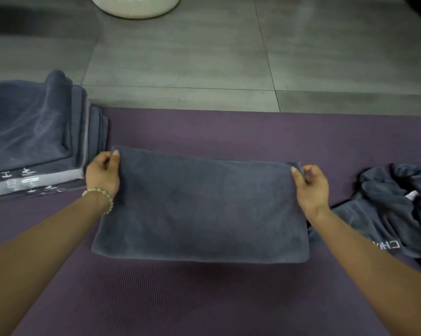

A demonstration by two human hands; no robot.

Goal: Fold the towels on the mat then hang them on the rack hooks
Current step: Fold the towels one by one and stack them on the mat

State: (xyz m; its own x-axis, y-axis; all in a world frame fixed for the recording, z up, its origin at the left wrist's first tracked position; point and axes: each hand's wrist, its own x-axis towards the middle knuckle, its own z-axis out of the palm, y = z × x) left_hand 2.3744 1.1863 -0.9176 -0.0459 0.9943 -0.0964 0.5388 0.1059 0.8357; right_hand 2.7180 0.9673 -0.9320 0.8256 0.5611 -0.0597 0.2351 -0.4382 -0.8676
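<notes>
Two towel [204, 209] corners sit pinched in left hand [103, 175] and right hand [312, 187] fingers [297, 177].

Bare forearms, beaded bracelet [100, 195] on left wrist

Over the mat [204, 299], a towel [202, 209] spans between the fingers [296, 177]; a towel stack [30, 141] lies left of them, loose towels [393, 214] right, a basket [134, 6] beyond.

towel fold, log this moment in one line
folding | left hand pinches towel corner | right hand pinches other corner | mat under towel
</notes>
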